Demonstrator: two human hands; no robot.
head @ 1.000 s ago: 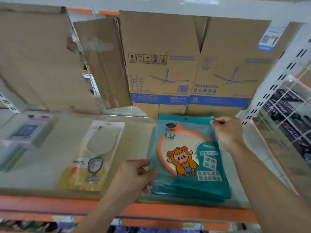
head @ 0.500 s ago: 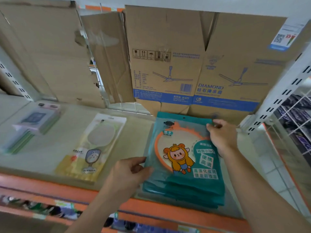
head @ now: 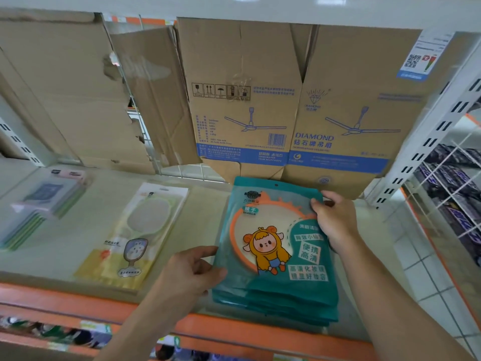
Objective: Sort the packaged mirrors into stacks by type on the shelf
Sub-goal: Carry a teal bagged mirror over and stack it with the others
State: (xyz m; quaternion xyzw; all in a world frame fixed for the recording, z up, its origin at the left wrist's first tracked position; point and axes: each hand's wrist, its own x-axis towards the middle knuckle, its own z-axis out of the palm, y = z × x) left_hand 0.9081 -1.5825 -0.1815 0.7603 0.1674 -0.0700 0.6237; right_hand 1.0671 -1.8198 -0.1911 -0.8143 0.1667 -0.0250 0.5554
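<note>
Pale shelf [head: 213,220] with orange front lip, cardboard boxes [head: 286,100] behind; teal mirror stack [head: 276,256] at right, left hand [head: 187,274] and right hand [head: 335,222] grasping its top pack; yellow mirror pack [head: 135,235] nearby left

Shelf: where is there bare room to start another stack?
Bare shelf lies between the grey-green stack and the yellow mirror pack, and a narrower strip before the teal stack. The teal stack's right side is crowded by both hands and the upright.
</note>
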